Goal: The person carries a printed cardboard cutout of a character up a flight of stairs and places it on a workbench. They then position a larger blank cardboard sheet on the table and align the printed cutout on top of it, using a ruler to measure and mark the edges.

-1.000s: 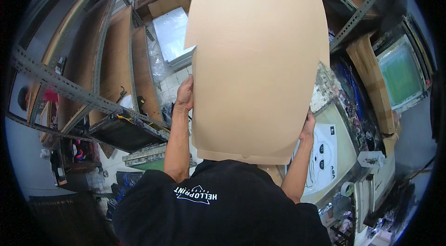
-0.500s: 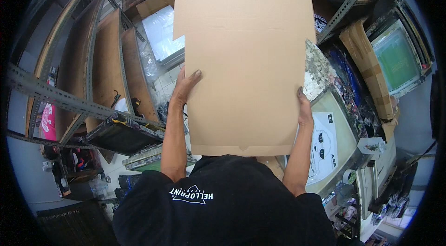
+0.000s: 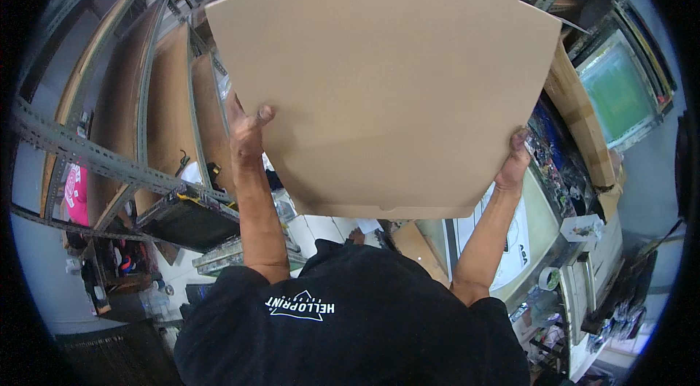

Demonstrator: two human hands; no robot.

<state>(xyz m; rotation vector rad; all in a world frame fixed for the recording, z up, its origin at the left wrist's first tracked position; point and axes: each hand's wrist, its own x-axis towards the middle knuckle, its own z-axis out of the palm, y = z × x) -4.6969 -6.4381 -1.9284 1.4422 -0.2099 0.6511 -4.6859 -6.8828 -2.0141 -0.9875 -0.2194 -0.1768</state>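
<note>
White lettering (image 3: 300,306) marks a black shirt (image 3: 364,342) while left hand (image 3: 248,127) and right hand (image 3: 513,160) clamp a cardboard sheet (image 3: 394,94).

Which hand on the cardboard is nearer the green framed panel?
The right hand, at the right edge of the cardboard; the left hand is opposite, nearer the shelves.

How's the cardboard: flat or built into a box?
Flat: the cardboard shows one broad panel, no raised walls; its underside is hidden.
</note>
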